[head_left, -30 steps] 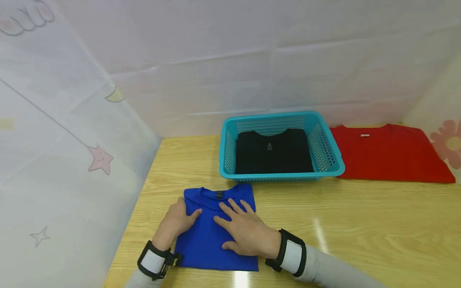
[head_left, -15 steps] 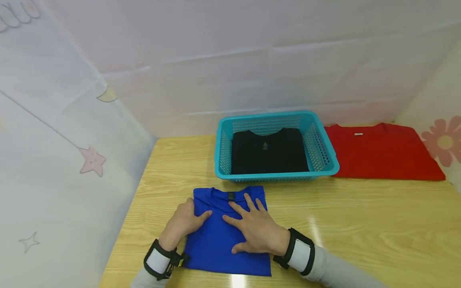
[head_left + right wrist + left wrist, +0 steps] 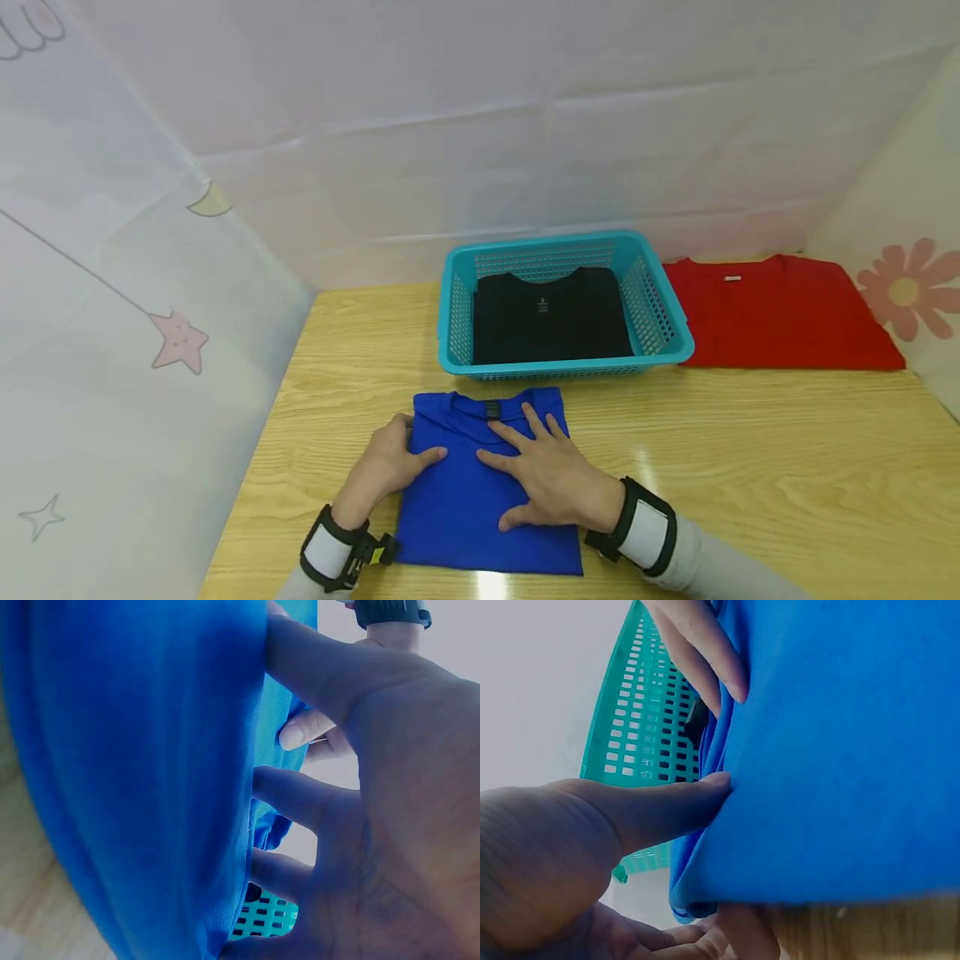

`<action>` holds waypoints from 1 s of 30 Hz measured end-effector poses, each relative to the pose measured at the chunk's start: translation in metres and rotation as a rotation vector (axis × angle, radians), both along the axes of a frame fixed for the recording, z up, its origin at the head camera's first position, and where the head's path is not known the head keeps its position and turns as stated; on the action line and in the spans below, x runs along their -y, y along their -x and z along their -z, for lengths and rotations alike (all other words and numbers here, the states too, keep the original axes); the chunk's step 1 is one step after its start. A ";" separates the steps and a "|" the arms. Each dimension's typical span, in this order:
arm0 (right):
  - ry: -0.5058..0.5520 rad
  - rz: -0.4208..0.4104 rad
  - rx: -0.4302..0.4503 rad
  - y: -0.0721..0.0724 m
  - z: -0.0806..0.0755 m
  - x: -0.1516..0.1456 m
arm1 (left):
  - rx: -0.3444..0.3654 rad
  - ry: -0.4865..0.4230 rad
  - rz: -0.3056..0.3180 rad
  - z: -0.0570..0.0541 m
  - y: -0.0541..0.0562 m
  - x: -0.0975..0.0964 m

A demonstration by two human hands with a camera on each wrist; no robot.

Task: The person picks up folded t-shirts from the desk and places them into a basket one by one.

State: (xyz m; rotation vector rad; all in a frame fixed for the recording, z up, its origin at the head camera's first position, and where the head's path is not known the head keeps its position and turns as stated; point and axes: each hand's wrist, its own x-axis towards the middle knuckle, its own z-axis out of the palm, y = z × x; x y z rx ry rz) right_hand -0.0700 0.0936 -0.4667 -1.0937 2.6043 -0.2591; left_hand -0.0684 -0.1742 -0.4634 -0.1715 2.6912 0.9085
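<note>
A folded blue T-shirt (image 3: 480, 500) lies on the table with its collar and dark neck tag toward the basket. At its left edge my left hand (image 3: 388, 460) pinches the cloth. The left thumb (image 3: 667, 810) lies over the top, and the other fingers (image 3: 742, 934) are at the underside of the edge. My right hand (image 3: 553, 477) rests on the upper right part of the shirt, fingers spread just below the collar. In the right wrist view those right fingers (image 3: 296, 796) touch the blue cloth with their tips.
A turquoise basket (image 3: 566, 367) stands behind the blue shirt and holds a folded black T-shirt (image 3: 551, 329). To its right lies a folded red T-shirt (image 3: 780, 321) on the wooden table (image 3: 750, 467). White printed sheets (image 3: 465, 125) hang behind and at both sides.
The blue T-shirt has shifted right relative to the basket, both hands moving along with it. My left fingers have gone further under its left edge. The head view has turned slightly right.
</note>
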 end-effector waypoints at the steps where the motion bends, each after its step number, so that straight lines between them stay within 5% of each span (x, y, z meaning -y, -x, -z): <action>1: 0.003 0.002 0.005 0.000 0.000 -0.002 | -0.007 -0.008 0.001 0.000 0.000 0.000; 16: 0.081 0.012 0.025 0.002 0.001 -0.037 | -0.085 -0.214 0.203 0.002 0.003 -0.011; 22: 0.099 0.020 0.020 -0.001 -0.002 -0.055 | -0.098 -0.225 0.289 0.005 0.008 -0.024; 30: 0.125 0.028 0.019 -0.005 -0.002 -0.076 | -0.099 -0.310 0.297 0.011 0.008 -0.039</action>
